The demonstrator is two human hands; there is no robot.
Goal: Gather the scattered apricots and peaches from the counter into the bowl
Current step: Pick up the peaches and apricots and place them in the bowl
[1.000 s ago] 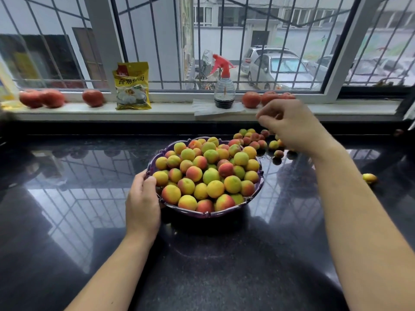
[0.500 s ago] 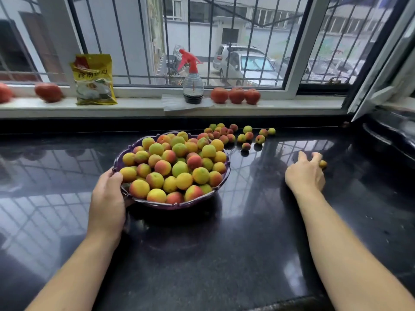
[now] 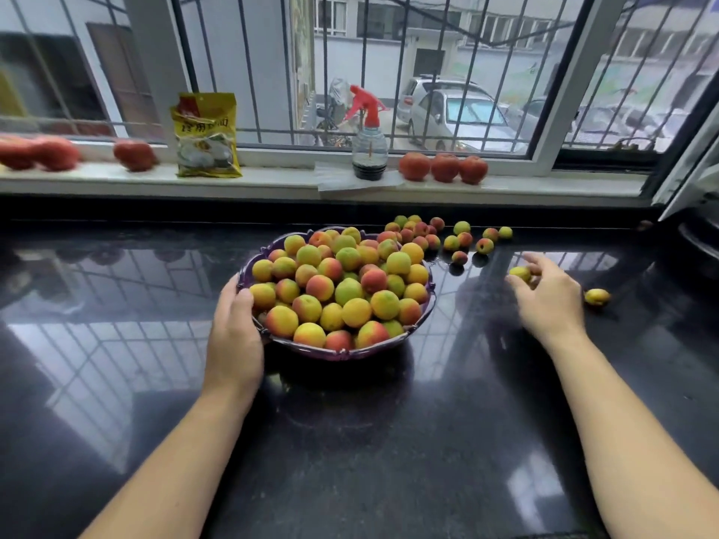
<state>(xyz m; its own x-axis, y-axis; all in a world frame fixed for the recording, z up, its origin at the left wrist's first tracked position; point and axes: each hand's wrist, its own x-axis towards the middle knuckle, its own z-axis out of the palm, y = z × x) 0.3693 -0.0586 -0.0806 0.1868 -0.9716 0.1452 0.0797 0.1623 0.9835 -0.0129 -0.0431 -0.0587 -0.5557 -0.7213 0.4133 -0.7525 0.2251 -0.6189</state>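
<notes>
Bowl (image 3: 249,266) near-left rim hidden by left hand (image 3: 233,336); peaches (image 3: 39,153) on sill blurred, cut at left edge.

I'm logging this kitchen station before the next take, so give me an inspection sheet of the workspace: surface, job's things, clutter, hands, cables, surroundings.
Surface: black counter, glossy, reflecting the window bars.
Job's things: purple bowl heaped with fruit; loose fruit cluster behind it to the right; stray apricot alone at far right.
Clutter: on the windowsill, yellow packet, spray bottle, three red fruits, more red fruits at left.
Hands: left hand holds the bowl's rim; right hand pinches a small apricot.
Cables: nothing seen.
Surroundings: barred window, parked cars outside.
</notes>
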